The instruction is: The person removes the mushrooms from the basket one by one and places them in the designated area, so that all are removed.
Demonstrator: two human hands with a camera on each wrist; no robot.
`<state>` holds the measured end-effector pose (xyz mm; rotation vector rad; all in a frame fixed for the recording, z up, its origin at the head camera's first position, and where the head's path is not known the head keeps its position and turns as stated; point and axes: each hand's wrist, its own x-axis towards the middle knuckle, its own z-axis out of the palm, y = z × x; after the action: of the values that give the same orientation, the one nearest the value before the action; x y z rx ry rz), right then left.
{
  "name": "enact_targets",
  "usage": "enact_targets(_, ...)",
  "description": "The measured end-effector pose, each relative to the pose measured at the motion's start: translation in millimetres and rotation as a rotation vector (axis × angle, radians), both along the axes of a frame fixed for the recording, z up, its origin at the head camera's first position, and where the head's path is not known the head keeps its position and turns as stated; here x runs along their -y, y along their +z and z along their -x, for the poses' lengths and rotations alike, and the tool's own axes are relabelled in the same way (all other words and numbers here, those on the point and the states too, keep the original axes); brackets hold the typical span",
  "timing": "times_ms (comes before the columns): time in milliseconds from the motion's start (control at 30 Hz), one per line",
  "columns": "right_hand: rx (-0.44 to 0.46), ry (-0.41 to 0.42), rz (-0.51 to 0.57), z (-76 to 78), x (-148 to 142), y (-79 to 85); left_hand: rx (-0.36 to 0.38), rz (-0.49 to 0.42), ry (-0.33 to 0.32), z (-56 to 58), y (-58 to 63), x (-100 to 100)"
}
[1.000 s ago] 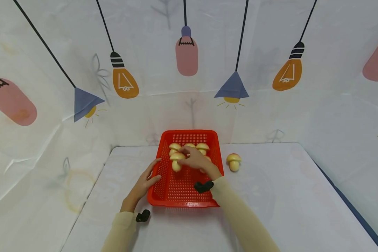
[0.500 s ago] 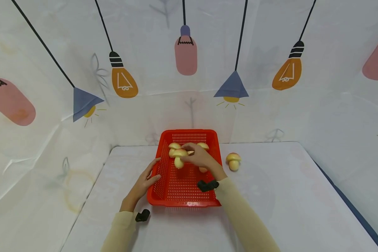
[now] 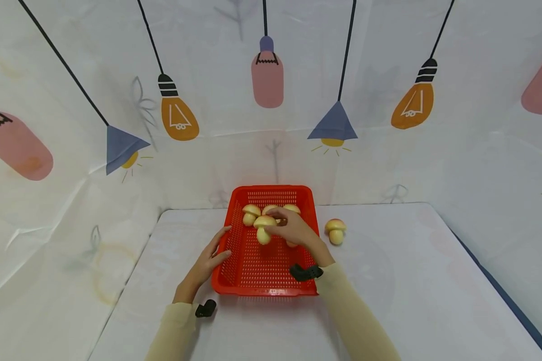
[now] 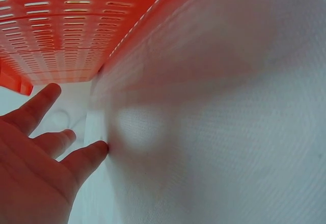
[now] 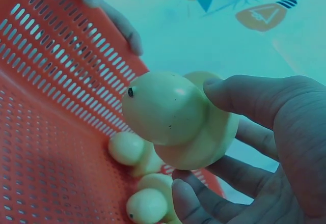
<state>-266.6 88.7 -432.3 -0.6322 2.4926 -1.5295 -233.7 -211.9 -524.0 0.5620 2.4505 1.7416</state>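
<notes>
My right hand [image 3: 294,229] pinches a pale yellow mushroom [image 3: 264,231] by its cap, above the red plastic basket [image 3: 253,276]. In the right wrist view this mushroom [image 5: 165,112] has its stem toward the camera, with thumb and fingers on the cap. Several similar mushrooms [image 3: 251,212] sit toward the basket's far end, partly hidden by my right hand. My left hand [image 3: 201,265] touches the basket's left rim, thumb and forefinger on it. Straight, spread fingers [image 4: 84,163] show below the rim in the left wrist view.
Outside the basket, to its right, one more mushroom [image 3: 335,231] stands on the white table [image 3: 402,281]. A white sheet [image 3: 235,155] printed with lamps hangs behind the table. A dark strap piece [image 3: 305,272] sits at the right wrist.
The held mushroom has shifted a little to the right in my right hand, away from the mushroom at the basket's left. My left hand has stayed on the rim.
</notes>
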Motion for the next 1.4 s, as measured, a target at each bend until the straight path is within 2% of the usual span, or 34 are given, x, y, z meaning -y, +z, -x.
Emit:
enact_targets(467, 0.032, -0.079, 0.073, -8.8, -18.7, -4.1, 0.001, 0.002, -0.007, 0.4, 0.5, 0.0)
enact_targets(567, 0.031, -0.065, 0.095, -19.5, -20.5, 12.0, -0.004, 0.002, -0.012, 0.9, 0.3, 0.2)
enact_targets(700, 0.018, -0.067, 0.125, -22.3, -24.2, 15.5, -0.007, 0.001, -0.017, 1.2, 0.6, 0.0)
enact_targets(800, -0.009, -0.098, 0.153, -13.7, -29.8, -1.0, -0.010, 0.003, -0.018, 1.5, 0.6, -0.1)
enact_targets(867, -0.039, -0.113, 0.160, -13.6, -33.7, -4.1, -0.010, 0.005, -0.015, 1.5, 0.6, -0.1)
enact_targets(1400, -0.036, -0.177, 0.190, -20.7, -63.4, -3.2, 0.007, -0.009, -0.001, -0.3, 1.7, -2.4)
